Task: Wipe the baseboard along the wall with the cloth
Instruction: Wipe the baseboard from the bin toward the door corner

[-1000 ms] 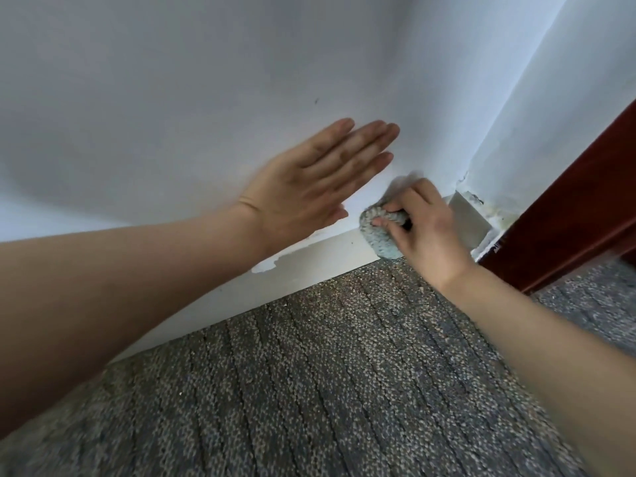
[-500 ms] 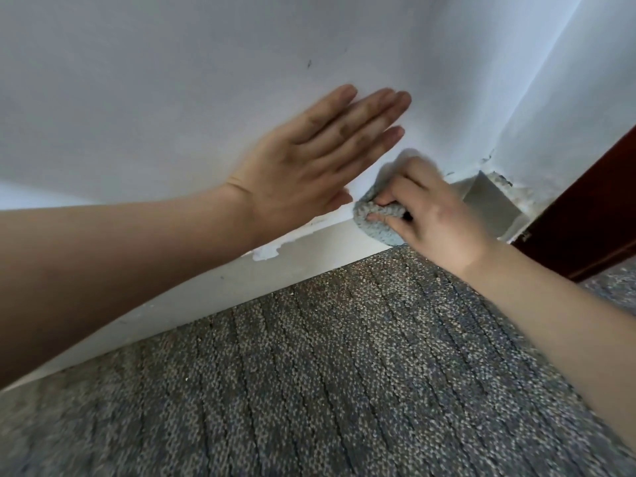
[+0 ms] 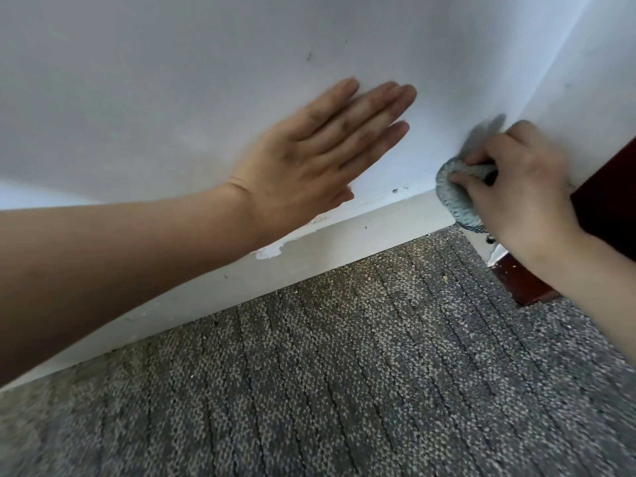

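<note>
Two of our hands were near the pale, chipped baseboard: above it, our left hand lay flat, fingers straight, on the white wall; at its corner end, our right hand gripped the bunched grey-blue cloth.

Cloth: knobbly terry-like weave, blue-grey, matt, bunched thick. Baseboard: painted, off-white, smooth, low sheen; paint chipped in one patch, few dark specks, fine scuffs. Wall: painted, pale, matt, smooth, small dark mark; paint broken and stained at corner. Carpet: short looped pile, grey-beige fleck, rough, ribbed in dark lines, crumbs near baseboard. Door frame: dark red-brown wood look, smooth, slight gloss.
</note>
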